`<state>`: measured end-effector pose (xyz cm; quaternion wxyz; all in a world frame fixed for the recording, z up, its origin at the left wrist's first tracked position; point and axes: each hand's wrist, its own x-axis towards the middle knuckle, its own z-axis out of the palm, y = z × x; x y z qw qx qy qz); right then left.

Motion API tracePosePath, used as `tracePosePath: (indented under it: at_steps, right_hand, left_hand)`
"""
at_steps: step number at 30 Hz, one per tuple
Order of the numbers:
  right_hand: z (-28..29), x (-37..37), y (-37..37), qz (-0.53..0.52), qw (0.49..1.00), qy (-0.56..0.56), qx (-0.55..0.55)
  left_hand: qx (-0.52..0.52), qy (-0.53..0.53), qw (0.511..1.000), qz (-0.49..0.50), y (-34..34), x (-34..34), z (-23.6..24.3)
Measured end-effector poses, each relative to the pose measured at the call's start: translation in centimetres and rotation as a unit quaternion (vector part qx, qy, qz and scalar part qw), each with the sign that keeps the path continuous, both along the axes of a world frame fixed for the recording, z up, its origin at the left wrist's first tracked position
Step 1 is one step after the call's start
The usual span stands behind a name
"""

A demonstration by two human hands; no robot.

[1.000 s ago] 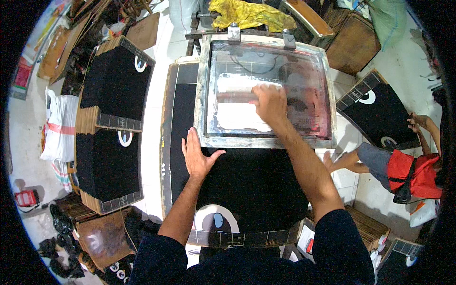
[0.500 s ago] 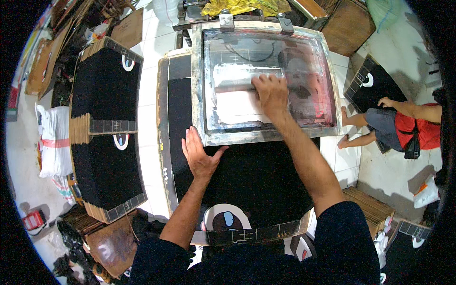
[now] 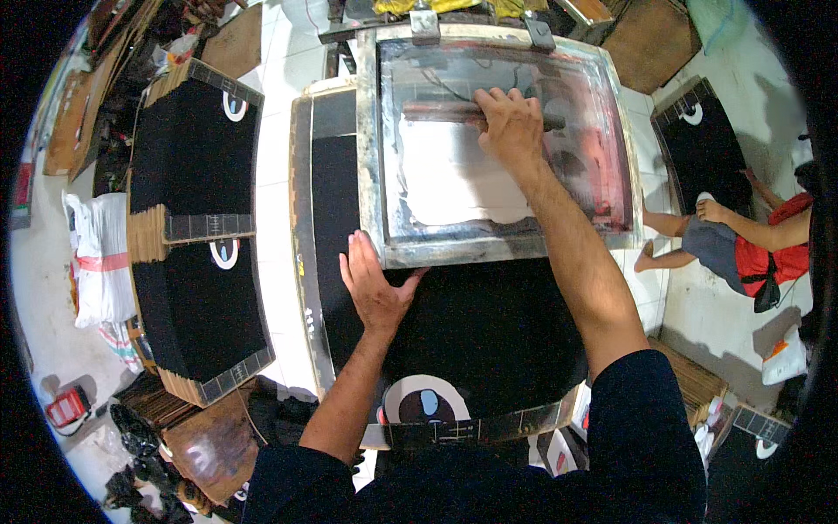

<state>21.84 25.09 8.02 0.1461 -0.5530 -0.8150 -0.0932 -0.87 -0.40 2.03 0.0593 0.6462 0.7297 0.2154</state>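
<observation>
A screen-printing frame (image 3: 497,253) with a pale, stained border lies over black fabric (image 3: 480,323) stretched on a board. My right hand (image 3: 511,131) is closed around a squeegee (image 3: 428,112), a long dark bar lying across the mesh toward the far side. White ink (image 3: 463,183) covers much of the mesh on the near side of the bar. At the frame's near left corner rests my left hand (image 3: 377,288), fingers stretched out and thumb spread along the near edge. Close to me, a printed eye shape (image 3: 426,403) shows on the fabric.
Two metal clamps (image 3: 425,26) hold the frame's far edge. Black fabric-covered boards (image 3: 196,157) with printed eyes stand on the left, beside a white sack (image 3: 100,253). A person in red (image 3: 777,253) sits low on the right near another black board (image 3: 703,148). Stacked boards (image 3: 690,375) lie at the lower right.
My right hand has moved the squeegee away from me across the mesh, with white ink behind it. My left hand stays at the corner. The person on the right has shifted their arms.
</observation>
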Motion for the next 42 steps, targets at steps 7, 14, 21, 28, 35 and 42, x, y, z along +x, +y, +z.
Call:
tracePosePath:
  at_steps: [7,14,21,28,35,42]
  right_hand:
    - [1.2,1.0,-12.4,0.017,0.996,0.036,-0.078]
    - [0.9,1.0,-15.2,0.018,0.998,0.044,-0.042]
    - [1.0,1.7,-15.0,0.029,0.994,0.077,-0.069]
    - [1.3,1.7,-14.5,0.025,0.993,0.110,-0.032]
    - [2.6,2.0,-11.0,0.040,0.991,0.091,-0.085]
    - [3.0,1.8,-11.4,0.029,0.991,0.083,-0.097]
  left_hand:
    - [0.040,0.017,0.999,-0.003,0.2,0.1,-0.3]
    - [0.023,-0.038,0.999,0.006,0.2,0.0,0.1]
    - [0.094,-0.165,0.982,0.009,1.3,0.0,-0.8]
    - [0.156,-0.209,0.965,0.016,0.5,0.3,-1.8]
    - [0.172,-0.198,0.965,-0.012,0.4,-0.1,-2.5]
    - [0.177,-0.227,0.957,-0.024,0.2,0.0,-2.3]
